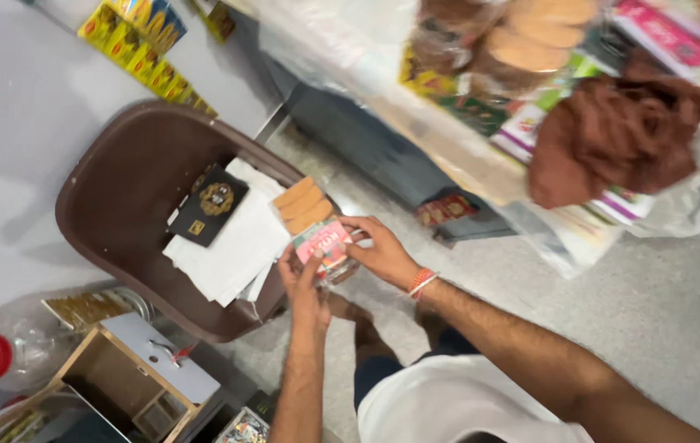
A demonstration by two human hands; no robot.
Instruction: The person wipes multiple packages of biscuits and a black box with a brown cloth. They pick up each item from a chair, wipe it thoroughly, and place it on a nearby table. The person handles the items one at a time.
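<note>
Both hands on clear packet of biscuits point(317, 226), pink label on front, tan rounds showing at top. Left hand point(302, 283) gripping packet from below, right hand point(378, 250) pinching its right edge. Packet held just over front rim of brown plastic chair point(120, 205); white papers point(231, 242) and black booklet point(209, 205) lying on seat. Red-capped bottle point(5, 357) lower left.

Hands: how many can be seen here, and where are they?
2. The left hand and right hand both grip a clear biscuit packet over the brown chair. No others visible.
</note>
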